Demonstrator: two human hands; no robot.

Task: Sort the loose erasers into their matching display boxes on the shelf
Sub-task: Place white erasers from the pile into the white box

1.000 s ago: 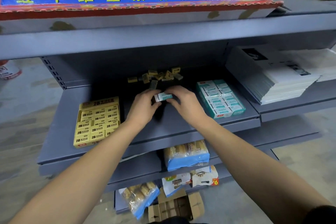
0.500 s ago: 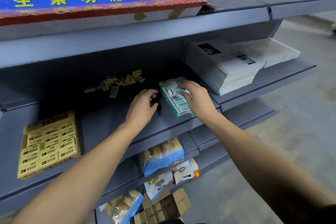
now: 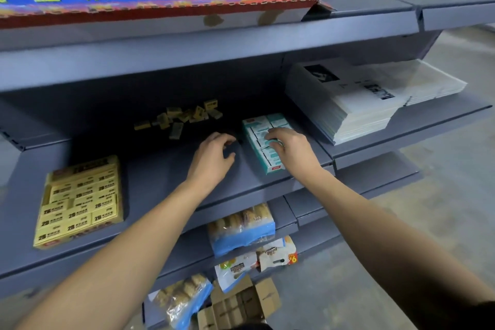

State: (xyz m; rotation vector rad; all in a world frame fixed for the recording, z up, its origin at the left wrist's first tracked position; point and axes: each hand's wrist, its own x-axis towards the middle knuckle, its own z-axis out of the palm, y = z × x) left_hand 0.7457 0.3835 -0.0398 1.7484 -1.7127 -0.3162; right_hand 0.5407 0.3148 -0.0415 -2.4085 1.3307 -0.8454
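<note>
A teal eraser, held between both hands a second earlier, is now seated in the teal display box (image 3: 263, 142) under the right hand (image 3: 290, 149), fingers curled over it. The left hand (image 3: 214, 155) is empty, fingers loosely apart. Yellow loose erasers (image 3: 182, 118) remain far on the shelf (image 3: 160, 182), unsorted.

Right hand (image 3: 292, 151) fingers on teal eraser box (image 3: 263, 142); left hand (image 3: 211, 159) beside, holding nothing visible.
</note>
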